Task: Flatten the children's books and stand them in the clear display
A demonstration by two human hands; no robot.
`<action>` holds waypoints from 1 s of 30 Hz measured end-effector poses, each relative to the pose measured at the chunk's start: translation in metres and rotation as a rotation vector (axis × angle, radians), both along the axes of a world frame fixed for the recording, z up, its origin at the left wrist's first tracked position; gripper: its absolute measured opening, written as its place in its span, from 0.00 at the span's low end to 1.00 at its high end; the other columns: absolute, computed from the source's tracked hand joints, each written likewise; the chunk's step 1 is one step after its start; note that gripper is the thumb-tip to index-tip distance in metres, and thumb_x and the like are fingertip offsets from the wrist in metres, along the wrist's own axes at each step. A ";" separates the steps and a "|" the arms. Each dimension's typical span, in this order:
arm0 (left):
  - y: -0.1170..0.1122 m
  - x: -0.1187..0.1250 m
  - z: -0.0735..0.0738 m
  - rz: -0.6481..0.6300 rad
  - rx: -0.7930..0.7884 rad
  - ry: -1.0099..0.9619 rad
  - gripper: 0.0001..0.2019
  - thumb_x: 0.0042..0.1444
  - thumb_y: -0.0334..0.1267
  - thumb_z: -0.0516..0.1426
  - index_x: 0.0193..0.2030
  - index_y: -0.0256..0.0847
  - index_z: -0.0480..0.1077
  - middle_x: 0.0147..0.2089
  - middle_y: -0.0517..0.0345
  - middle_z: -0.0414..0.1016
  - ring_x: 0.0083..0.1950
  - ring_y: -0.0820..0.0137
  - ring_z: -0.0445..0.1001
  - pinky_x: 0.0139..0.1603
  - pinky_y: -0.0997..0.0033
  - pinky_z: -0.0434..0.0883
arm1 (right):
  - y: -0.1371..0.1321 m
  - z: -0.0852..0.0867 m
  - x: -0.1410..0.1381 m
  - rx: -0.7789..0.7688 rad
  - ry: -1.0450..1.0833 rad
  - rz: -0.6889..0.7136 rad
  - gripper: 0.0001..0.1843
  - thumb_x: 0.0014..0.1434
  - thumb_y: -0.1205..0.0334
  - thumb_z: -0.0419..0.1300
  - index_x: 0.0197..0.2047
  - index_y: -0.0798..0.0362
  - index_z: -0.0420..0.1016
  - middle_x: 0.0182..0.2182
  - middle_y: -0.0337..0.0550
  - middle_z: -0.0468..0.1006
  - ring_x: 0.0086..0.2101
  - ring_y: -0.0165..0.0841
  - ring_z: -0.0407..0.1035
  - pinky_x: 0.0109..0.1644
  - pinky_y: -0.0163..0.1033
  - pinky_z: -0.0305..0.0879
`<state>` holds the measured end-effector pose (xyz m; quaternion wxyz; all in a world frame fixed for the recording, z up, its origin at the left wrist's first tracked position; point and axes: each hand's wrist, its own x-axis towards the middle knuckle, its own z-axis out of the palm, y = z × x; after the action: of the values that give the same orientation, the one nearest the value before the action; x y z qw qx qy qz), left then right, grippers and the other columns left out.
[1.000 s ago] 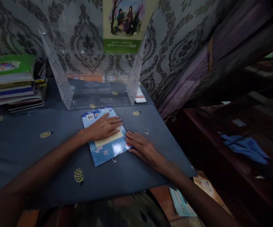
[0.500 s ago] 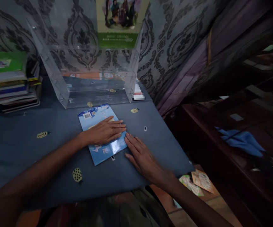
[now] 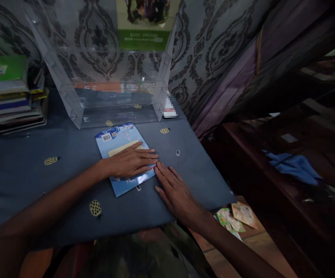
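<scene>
Head camera: saw a light-blue booklet (image 3: pixel 126 135) lying flat and askew on a blue-grey tablecloth (image 3: pixel 204 170) printed with yellow pineapples, barcode near its far left corner. Found the left hand (image 3: pixel 129 160) laid palm-down across the booklet's middle, over part of a pale yellow panel, fingers straight, directed toward the right edge and not curled around anything. Noted the right hand (image 3: pixel 177 193) open too, fingers extended together and thumb apart, resting mostly on the cloth side, with fingertips at the booklet's right edge beside a small red patch. Could not tell the pressure of either hand. Saw the booklet's far part, with the barcode, beyond the left hand, and a glossy near strip on the close side. Made out a clear acrylic rack (image 3: pixel 61 90) just beyond the booklet, a stack of books (image 3: pixel 7 100) at far left, a blue cloth (image 3: pixel 295 168) well off to the right, and an orange picture booklet (image 3: pixel 244 215) below the table's near right corner.
</scene>
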<state>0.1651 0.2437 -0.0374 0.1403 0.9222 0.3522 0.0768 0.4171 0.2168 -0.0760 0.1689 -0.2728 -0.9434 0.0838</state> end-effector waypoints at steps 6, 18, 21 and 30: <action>-0.009 0.003 0.001 -0.020 0.004 -0.015 0.25 0.74 0.48 0.40 0.69 0.43 0.61 0.72 0.52 0.62 0.75 0.64 0.55 0.76 0.50 0.37 | -0.011 0.000 0.001 0.040 0.039 -0.061 0.36 0.72 0.64 0.46 0.77 0.54 0.34 0.68 0.58 0.63 0.66 0.43 0.60 0.67 0.57 0.63; -0.033 0.006 -0.005 0.029 0.050 0.016 0.27 0.73 0.53 0.41 0.74 0.47 0.52 0.74 0.53 0.58 0.75 0.65 0.54 0.76 0.53 0.39 | -0.017 -0.005 0.001 0.003 0.091 -0.057 0.32 0.71 0.63 0.48 0.76 0.54 0.46 0.67 0.56 0.65 0.67 0.45 0.57 0.67 0.60 0.62; -0.041 0.006 -0.008 0.046 0.078 0.017 0.29 0.72 0.54 0.41 0.75 0.45 0.50 0.74 0.51 0.58 0.75 0.64 0.54 0.76 0.52 0.40 | -0.016 -0.004 0.001 0.006 0.090 -0.041 0.32 0.71 0.64 0.47 0.76 0.54 0.45 0.66 0.56 0.66 0.67 0.45 0.59 0.67 0.60 0.63; -0.079 0.012 -0.010 0.124 0.127 0.073 0.31 0.73 0.53 0.38 0.73 0.36 0.51 0.74 0.47 0.55 0.76 0.64 0.53 0.77 0.53 0.32 | -0.013 -0.003 0.002 0.062 0.073 -0.016 0.33 0.71 0.64 0.48 0.76 0.55 0.44 0.66 0.56 0.67 0.66 0.45 0.61 0.66 0.59 0.65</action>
<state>0.1770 0.1651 -0.0470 0.0636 0.9078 0.4079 0.0739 0.4195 0.2035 -0.0785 0.2123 -0.2718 -0.9365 0.0630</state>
